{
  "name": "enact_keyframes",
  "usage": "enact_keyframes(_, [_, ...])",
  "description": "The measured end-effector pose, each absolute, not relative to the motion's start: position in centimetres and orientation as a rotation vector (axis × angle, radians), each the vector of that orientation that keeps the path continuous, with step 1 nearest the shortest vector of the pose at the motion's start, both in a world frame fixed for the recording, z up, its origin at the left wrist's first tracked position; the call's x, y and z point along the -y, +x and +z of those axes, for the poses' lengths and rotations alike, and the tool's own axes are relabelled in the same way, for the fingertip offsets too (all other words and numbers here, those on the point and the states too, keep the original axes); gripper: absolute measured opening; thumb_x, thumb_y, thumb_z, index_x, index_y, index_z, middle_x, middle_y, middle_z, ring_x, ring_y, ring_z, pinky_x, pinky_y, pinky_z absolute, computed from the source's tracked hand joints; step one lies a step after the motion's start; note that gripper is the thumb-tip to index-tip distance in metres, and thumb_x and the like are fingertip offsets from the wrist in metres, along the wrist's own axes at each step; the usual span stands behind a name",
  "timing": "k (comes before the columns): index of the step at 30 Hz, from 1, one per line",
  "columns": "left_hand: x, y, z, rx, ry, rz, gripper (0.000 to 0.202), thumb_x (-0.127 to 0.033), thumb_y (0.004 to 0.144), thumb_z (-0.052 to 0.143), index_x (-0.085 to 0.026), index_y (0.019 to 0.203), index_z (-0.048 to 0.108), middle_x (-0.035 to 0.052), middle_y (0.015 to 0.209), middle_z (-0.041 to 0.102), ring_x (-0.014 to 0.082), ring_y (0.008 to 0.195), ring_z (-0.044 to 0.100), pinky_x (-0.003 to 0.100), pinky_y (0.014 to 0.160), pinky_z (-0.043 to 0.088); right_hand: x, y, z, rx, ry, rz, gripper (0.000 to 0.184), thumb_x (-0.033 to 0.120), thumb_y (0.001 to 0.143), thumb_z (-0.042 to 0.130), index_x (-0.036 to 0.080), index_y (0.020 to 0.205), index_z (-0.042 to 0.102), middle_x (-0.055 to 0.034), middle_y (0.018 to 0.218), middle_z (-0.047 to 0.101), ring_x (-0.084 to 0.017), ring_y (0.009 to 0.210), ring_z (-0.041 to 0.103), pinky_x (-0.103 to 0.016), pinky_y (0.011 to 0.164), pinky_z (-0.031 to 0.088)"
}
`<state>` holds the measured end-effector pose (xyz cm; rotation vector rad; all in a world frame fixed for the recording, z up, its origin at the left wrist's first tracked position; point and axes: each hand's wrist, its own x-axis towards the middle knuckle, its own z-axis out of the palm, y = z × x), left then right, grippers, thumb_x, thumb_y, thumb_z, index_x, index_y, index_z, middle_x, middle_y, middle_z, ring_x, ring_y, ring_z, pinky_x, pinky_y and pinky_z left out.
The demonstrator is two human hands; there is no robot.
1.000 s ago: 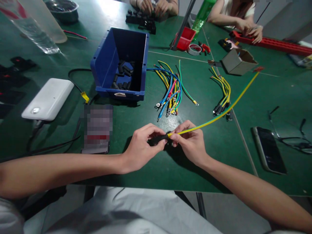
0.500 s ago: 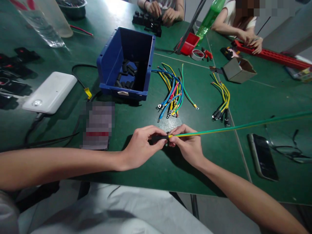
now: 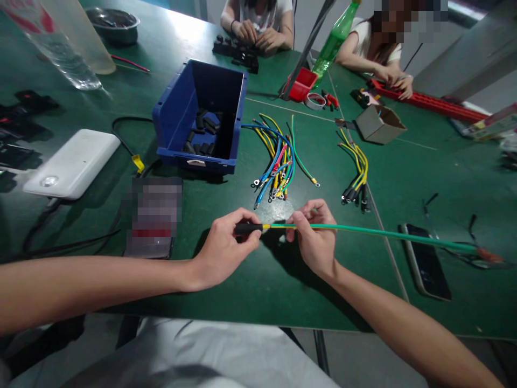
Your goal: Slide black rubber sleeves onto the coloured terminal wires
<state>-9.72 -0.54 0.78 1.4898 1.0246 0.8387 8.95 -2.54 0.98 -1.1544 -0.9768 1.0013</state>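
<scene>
Between the thumb and fingers of my left hand (image 3: 222,250) is a black tubular sleeve (image 3: 247,228), lying level above the table. A green-and-yellow wire (image 3: 375,232) runs out from the sleeve's right end, where a short yellow part shows. My right hand (image 3: 317,240) is closed loosely round this wire, a little to the right of the sleeve. The wire's far end is blurred at the right. Beyond my hands lies a pile of blue, yellow and green wires (image 3: 278,156) with ring terminals. Yellow wires with black sleeves (image 3: 357,170) lie farther right.
A blue bin (image 3: 177,153) holds several black sleeves. Around it are a white power bank (image 3: 75,164), a dark phone-like device (image 3: 153,215) and cables. A phone (image 3: 426,261) and glasses lie right. Two people work across the green table (image 3: 258,293).
My right hand has moved away from the sleeve along the wire, and its fingers have loosened. The wire's far end has swung down at the right. My left hand still holds the sleeve.
</scene>
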Motion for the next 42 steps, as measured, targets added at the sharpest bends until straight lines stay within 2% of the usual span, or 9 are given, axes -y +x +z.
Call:
enact_keyframes(6, [0.7,-9.6,0.6,-1.028,1.492,0.792,0.016,-0.026,0.082,0.065,-0.018,0.096,0.064,-0.0006,0.079,0.063,0.0091,0.063,0.054,0.019,0.057,0.042,2.3,8.8,1.4,0.980,-1.247,0.946,0.043,0.030,0.069,0.082,0.020,0.061,0.041,0.0085,0.047,0.053,-0.006,0.032,0.048,-0.017,0.035,0.035])
enact_keyframes(9, [0.8,-9.5,0.5,-1.042,1.509,0.791,0.020,-0.029,0.081,0.067,-0.017,0.097,0.067,-0.0001,0.078,0.064,0.0090,0.061,0.053,0.019,0.055,0.041,2.4,8.8,1.5,0.978,-1.236,0.976,0.044,0.029,0.067,0.083,0.019,0.059,0.041,0.0081,0.046,0.054,-0.007,0.032,0.050,-0.017,0.037,0.037])
enact_keyframes(14, [0.9,-9.8,0.6,-1.006,1.551,0.768,0.020,-0.030,0.080,0.070,-0.018,0.096,0.071,0.0031,0.086,0.071,0.0133,0.072,0.063,0.022,0.064,0.048,2.4,8.7,1.3,1.021,-1.105,1.227,0.043,0.029,0.063,0.086,0.019,0.060,0.044,0.0027,0.055,0.065,-0.011,0.040,0.060,-0.020,0.041,0.045])
enact_keyframes(17, [0.9,-10.2,0.7,-1.018,1.558,0.776,0.021,-0.032,0.079,0.071,-0.017,0.094,0.071,0.0039,0.087,0.072,0.0145,0.075,0.065,0.023,0.068,0.050,2.5,8.7,1.3,1.036,-1.040,1.357,0.036,0.031,0.068,0.082,0.018,0.062,0.049,0.0006,0.064,0.069,-0.012,0.046,0.063,-0.022,0.046,0.051])
enact_keyframes(21, [0.7,-10.5,0.8,-1.035,1.420,0.829,0.024,-0.032,0.079,0.071,-0.016,0.095,0.063,0.0047,0.092,0.071,0.0161,0.081,0.066,0.026,0.074,0.052,2.7,8.7,1.2,0.975,-1.041,1.406,0.030,0.026,0.069,0.082,0.018,0.071,0.054,0.0008,0.078,0.069,-0.012,0.060,0.069,-0.024,0.059,0.058])
enact_keyframes(26, [0.5,-10.3,1.3,-0.977,1.379,0.916,0.022,-0.026,0.085,0.065,-0.018,0.105,0.059,0.0070,0.110,0.066,0.0155,0.097,0.064,0.027,0.086,0.051,2.4,8.9,1.0,0.867,-1.060,1.346,0.029,0.019,0.071,0.081,0.019,0.074,0.052,0.0020,0.076,0.070,-0.012,0.062,0.070,-0.025,0.062,0.058])
enact_keyframes(28, [0.4,-10.3,1.4,-0.992,1.337,0.977,0.023,-0.024,0.086,0.062,-0.018,0.108,0.057,0.0061,0.107,0.064,0.0139,0.095,0.063,0.024,0.083,0.051,2.3,9.0,1.0,0.840,-1.077,1.325,0.029,0.018,0.071,0.081,0.019,0.075,0.052,0.0021,0.076,0.070,-0.012,0.062,0.070,-0.024,0.062,0.058])
enact_keyframes(34, [0.2,-10.1,1.3,-0.979,1.218,0.987,0.018,-0.022,0.083,0.065,-0.014,0.098,0.061,0.0016,0.083,0.062,0.0090,0.074,0.060,0.019,0.070,0.050,2.1,9.1,1.1,0.837,-1.091,1.298,0.030,0.019,0.070,0.081,0.019,0.074,0.052,0.0023,0.073,0.069,-0.012,0.060,0.069,-0.023,0.059,0.057])
enact_keyframes(42, [-0.2,-10.1,1.2,-0.949,1.130,0.919,0.025,-0.025,0.079,0.070,-0.012,0.099,0.062,0.0040,0.086,0.067,0.0119,0.077,0.066,0.023,0.075,0.054,2.0,8.8,1.1,0.817,-1.118,1.289,0.033,0.022,0.067,0.083,0.019,0.072,0.051,0.0023,0.072,0.069,-0.012,0.060,0.069,-0.024,0.060,0.058])
